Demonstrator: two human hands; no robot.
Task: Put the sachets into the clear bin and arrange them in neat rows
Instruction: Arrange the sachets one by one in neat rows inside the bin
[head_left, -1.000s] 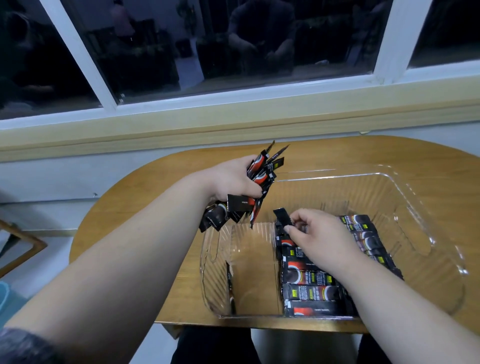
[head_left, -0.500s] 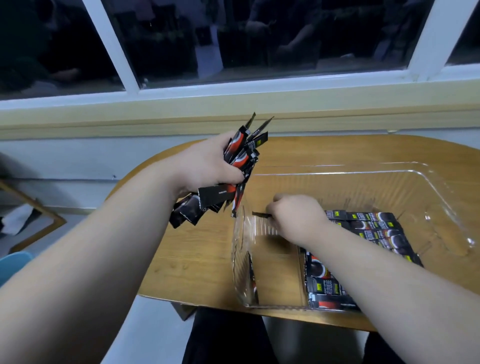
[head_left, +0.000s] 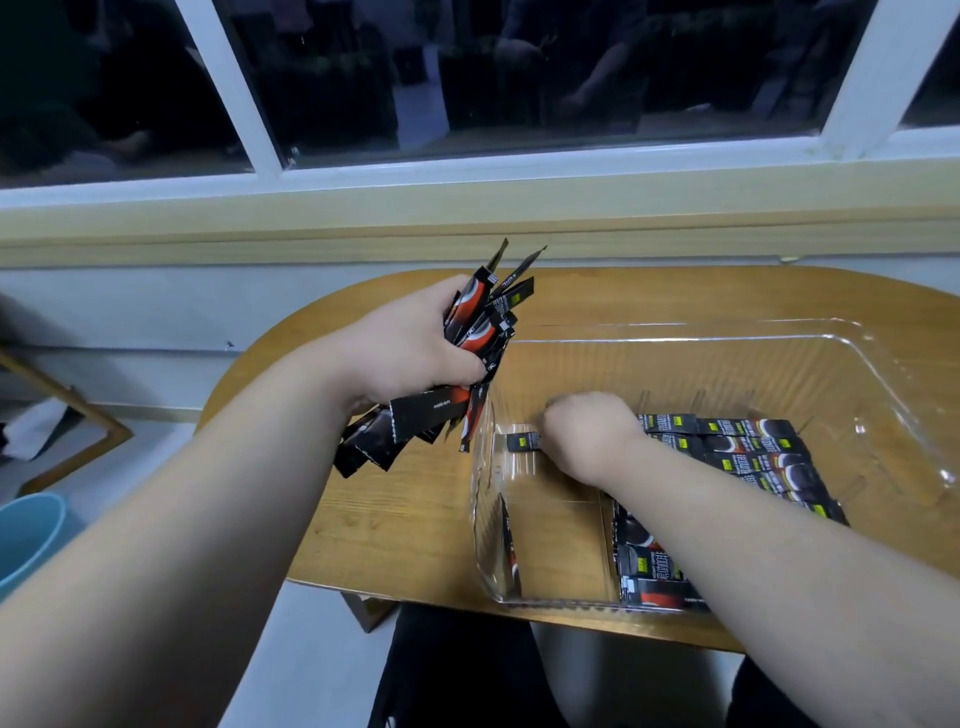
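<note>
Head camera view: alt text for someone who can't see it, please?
Right hand holds a black sachet inside a clear bin beside neat sachet rows; left hand grips a sachet bundle above the wooden table.

An indoor room: wooden table (head_left: 395, 519) beneath dark window (head_left: 571, 78).

The room light is dim, cool and even, with only weak shadows. The window panes (head_left: 597, 67) are black and carry faint reflections. Thin glare lines run along the clear bin (head_left: 675, 339) rim. The sill (head_left: 467, 208) and the worktop (head_left: 405, 519) edge bow with wide-angle distortion. The frame's lower corners look soft.
</note>
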